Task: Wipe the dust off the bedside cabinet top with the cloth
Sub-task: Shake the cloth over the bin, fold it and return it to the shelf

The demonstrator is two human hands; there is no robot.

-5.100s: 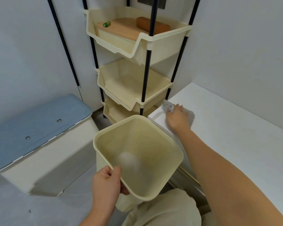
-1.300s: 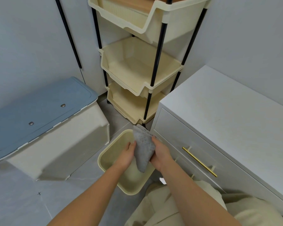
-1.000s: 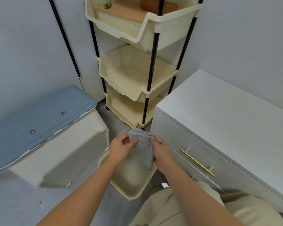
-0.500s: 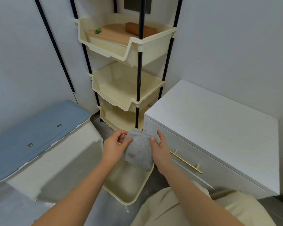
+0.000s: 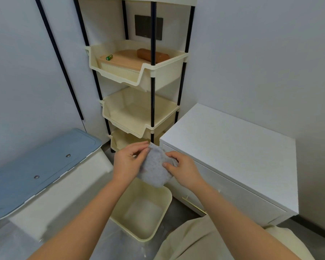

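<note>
The grey cloth (image 5: 155, 168) is pinched by the left hand (image 5: 129, 162) and the right hand (image 5: 184, 169), fingers curled, above the cream bin (image 5: 131, 196), just left of the white cabinet (image 5: 233, 147). Its handle (image 5: 194, 205) is mostly hidden by the right forearm.

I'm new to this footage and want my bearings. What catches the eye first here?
The left hand and right hand grip a bunched grey cloth mid-frame, above a cream bin on the floor. The white cabinet stands to the right. A cream rack of trays stands behind, and a blue-lidded box sits at the left.
</note>
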